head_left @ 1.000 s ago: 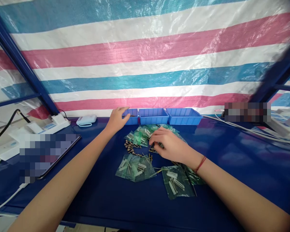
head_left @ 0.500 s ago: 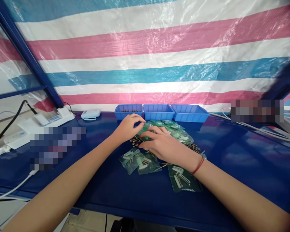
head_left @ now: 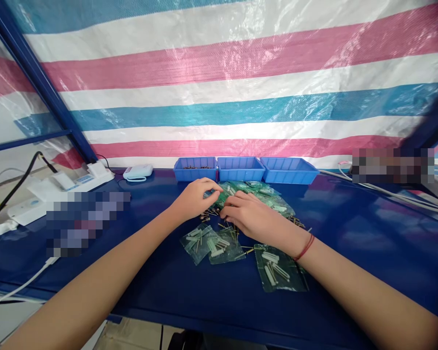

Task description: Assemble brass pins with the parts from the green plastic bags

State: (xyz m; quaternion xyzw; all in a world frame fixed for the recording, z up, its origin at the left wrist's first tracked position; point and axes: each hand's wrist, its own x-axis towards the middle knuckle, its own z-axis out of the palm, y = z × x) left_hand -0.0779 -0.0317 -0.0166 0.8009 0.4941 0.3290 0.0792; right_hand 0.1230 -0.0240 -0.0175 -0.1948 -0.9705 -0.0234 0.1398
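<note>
My left hand (head_left: 200, 198) is at the left edge of a pile of clear, green-tinted plastic bags (head_left: 268, 194). Its thumb and fingers curve into a near pinch; whatever is between the tips is too small to make out. Close by on the right, my right hand (head_left: 250, 215) reaches down over loose screws (head_left: 207, 214), its fingers curled together and the tips partly hidden. Nearer me lie small bags (head_left: 224, 247) with white wall plugs and screws inside. Another such bag (head_left: 279, 268) rests below my right wrist.
Three blue bins stand along the back: the left bin (head_left: 194, 176) holds small brown pieces, beside a middle bin (head_left: 241, 176) and a right bin (head_left: 292, 177). A power strip (head_left: 73, 187) and a pale blue device (head_left: 137, 172) are at left. Cables (head_left: 383, 192) run at right.
My right hand has moved slightly right, its fingers drawing closer together and uncovering some screws. My left hand has shifted a little down and right.
</note>
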